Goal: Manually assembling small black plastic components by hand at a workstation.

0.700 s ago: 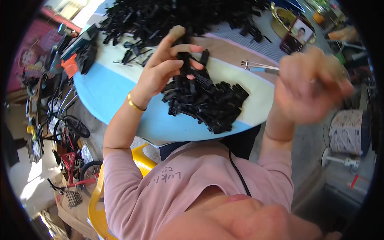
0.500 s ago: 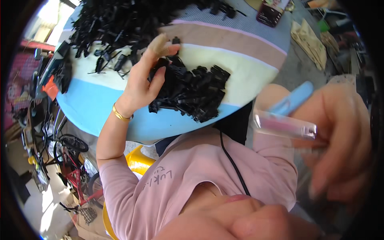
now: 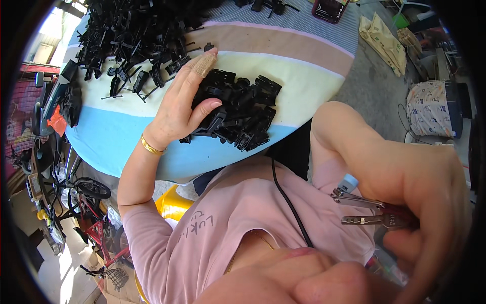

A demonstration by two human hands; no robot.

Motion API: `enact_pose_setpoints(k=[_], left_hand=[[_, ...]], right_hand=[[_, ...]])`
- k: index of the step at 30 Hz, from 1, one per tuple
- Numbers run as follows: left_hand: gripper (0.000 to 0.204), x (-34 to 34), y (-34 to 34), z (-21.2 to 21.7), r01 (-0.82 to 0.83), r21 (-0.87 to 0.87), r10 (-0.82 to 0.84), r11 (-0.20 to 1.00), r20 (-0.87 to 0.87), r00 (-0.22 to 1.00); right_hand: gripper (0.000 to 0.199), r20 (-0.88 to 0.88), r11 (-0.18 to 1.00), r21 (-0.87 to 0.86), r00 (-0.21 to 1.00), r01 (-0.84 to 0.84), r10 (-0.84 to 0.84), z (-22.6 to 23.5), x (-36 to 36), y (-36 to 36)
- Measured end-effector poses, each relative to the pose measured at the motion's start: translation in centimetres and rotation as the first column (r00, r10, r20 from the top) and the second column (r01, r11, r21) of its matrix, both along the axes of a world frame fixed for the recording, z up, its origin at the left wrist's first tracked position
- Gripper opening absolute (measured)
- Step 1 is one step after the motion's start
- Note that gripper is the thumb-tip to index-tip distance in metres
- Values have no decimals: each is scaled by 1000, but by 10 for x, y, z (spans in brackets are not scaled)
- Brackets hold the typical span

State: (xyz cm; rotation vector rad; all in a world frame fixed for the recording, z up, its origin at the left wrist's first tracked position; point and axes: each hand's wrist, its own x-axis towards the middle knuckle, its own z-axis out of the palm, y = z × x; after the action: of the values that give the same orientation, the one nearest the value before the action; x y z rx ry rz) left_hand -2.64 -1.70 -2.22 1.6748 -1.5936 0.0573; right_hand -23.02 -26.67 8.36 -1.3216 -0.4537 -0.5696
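Note:
My right hand (image 3: 425,187) is raised close to the head camera at the right, its fingers closed round a bunch of keys. A metal key (image 3: 365,220) sticks out of the grip, with a silver nail clipper (image 3: 357,199) and a small light-blue piece (image 3: 347,182) beside it. My left hand (image 3: 179,104) lies at the left edge of a small heap of black plastic parts (image 3: 243,109). Its fingers are stretched out and the thumb stands apart over the heap. A tan bandage (image 3: 205,66) wraps one fingertip. I see nothing held there.
A bigger pile of black parts (image 3: 142,30) covers the far left of the round table, which has a striped cloth (image 3: 298,43). A phone (image 3: 329,10) lies at the far edge. Paper sacks (image 3: 383,43) and a fabric-covered bin (image 3: 428,109) stand right; a red bicycle (image 3: 104,238) left.
My right hand has turned and moved slightly, so the key and nail clipper now show. My left hand has lowered its fingers toward the heap. The view has shifted a little.

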Motion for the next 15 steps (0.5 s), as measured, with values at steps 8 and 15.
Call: enact_pose_setpoints(k=[8,15], left_hand=[[46,29,11,-5,-230,-149,203,962,-180,963],[30,48,7,-12,-440,-40,441,897,131,888]], right_hand=[[16,-41,999,27,999,-24,25,-8,13,2],[17,-75,998,45,996,-42,45,-11,39,11]])
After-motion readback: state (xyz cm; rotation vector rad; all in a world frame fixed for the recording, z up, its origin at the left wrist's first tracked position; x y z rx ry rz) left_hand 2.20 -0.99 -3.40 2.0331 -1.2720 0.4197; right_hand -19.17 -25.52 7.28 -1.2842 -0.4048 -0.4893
